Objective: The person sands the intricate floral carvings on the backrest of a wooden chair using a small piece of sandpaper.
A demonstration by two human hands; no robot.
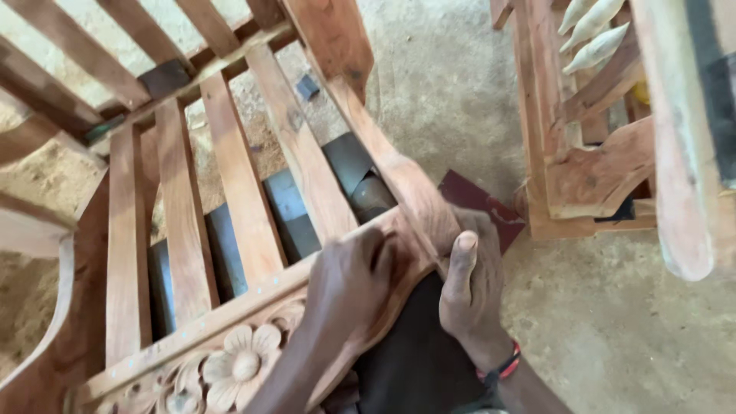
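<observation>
timber chair frame [253, 230] stands on the dirt floor [613, 322], heavy and rigid; left hand [349, 280] presses curled on the carved front rail [230, 360], right hand [471, 287] wraps the armrest [414, 188] at its front corner, the sound holds

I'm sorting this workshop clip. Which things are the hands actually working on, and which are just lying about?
In use:
- wooden chair frame, both hands at its front corner
- left hand
- right hand
- dark red sheet by the right hand, possibly sandpaper

Lying about:
- second wooden frame
- pale turned spindles
- dusty floor
</observation>
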